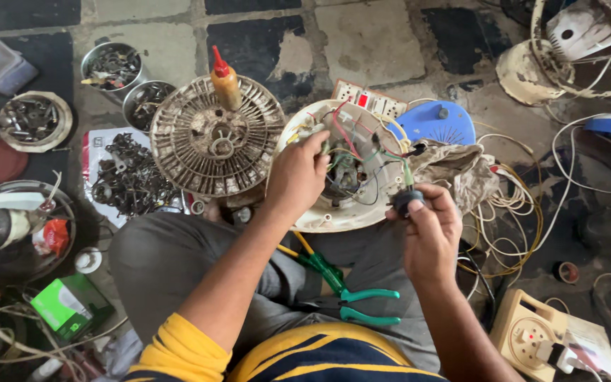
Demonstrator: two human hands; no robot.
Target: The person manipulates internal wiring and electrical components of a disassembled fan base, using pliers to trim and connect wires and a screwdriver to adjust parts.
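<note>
White fan base [319, 212]; left hand [295, 177] grips wires [344, 134].

Grimy cream plastic fan base [298, 216], glossy green plastic-handled pliers [362, 304], rough stone floor [369, 42]

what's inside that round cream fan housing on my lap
Inside the cream fan housing lie tangled red, green and black wires around a dark motor core. The left hand covers the housing's left part, hiding what lies there.

left fingertips [317, 143]: hidden among the wires [351, 145]
white fan [588, 42]: cut off at the top right edge
pliers [344, 286]: jaws hidden
</note>
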